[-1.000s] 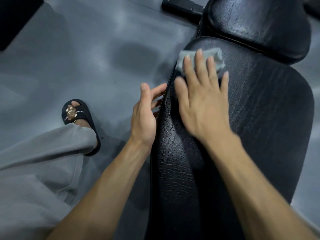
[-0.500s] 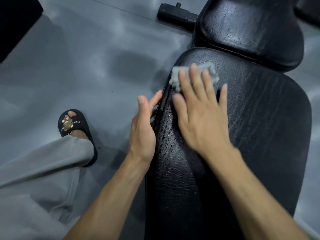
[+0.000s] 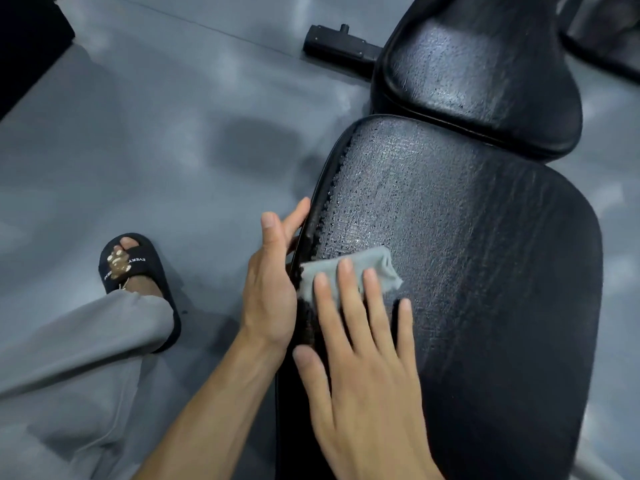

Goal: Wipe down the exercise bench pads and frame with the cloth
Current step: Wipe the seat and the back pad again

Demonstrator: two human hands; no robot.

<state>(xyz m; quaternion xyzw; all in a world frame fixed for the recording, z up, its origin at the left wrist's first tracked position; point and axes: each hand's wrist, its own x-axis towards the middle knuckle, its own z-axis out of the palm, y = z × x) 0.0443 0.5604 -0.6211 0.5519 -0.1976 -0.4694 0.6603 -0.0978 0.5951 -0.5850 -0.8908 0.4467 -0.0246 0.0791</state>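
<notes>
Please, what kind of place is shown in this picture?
Probably a gym or a home workout room. A black padded bench with a cracked cover and a second pad stands on a grey floor, and the right hand presses a cloth on it.

Gym, padded bench, grey rubber floor
</notes>
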